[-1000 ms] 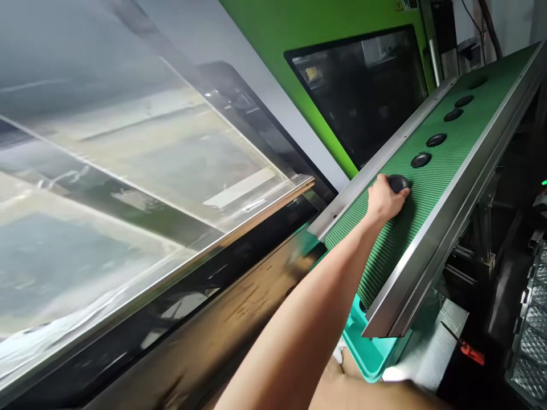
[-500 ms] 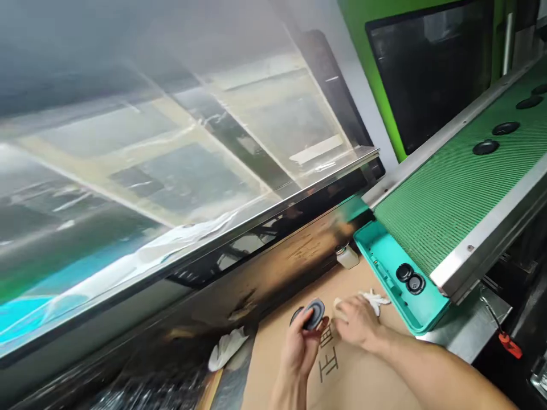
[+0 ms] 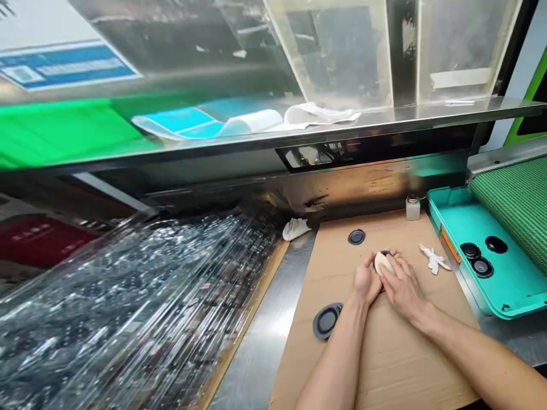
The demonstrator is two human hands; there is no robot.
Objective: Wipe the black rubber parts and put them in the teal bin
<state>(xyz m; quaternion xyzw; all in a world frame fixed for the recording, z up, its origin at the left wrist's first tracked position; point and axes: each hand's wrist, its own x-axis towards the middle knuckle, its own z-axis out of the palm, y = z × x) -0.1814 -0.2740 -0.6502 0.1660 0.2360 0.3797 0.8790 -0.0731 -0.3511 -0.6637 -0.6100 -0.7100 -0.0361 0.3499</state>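
Observation:
Both my hands meet over the cardboard. My left hand [image 3: 368,280] is closed around a dark round part [image 3: 385,252], mostly hidden by my fingers. In my right hand [image 3: 400,287] is a cream oval pad [image 3: 382,264], pressed flat against that part. Beyond my hands lies a small dark grey lid-like disc [image 3: 356,237] with a tab. Another grey disc [image 3: 327,322], larger in view, rests beside my left forearm, which partly covers it. A crumpled white glove-like cloth [image 3: 433,259] lies right of my right hand.
The cardboard sheet [image 3: 299,364] covers the metal bench. At right, a teal tray [image 3: 513,285] with three black discs sits below a green conveyor belt [image 3: 521,191]. A small bottle [image 3: 412,209] stands behind. Clear plastic bags [image 3: 141,307] fill the left; a metal shelf [image 3: 273,136] overhangs.
My view has swung left, bringing the bags into sight. My hands have come together, with the cream pad now on the dark part. A third disc shows in the tray.

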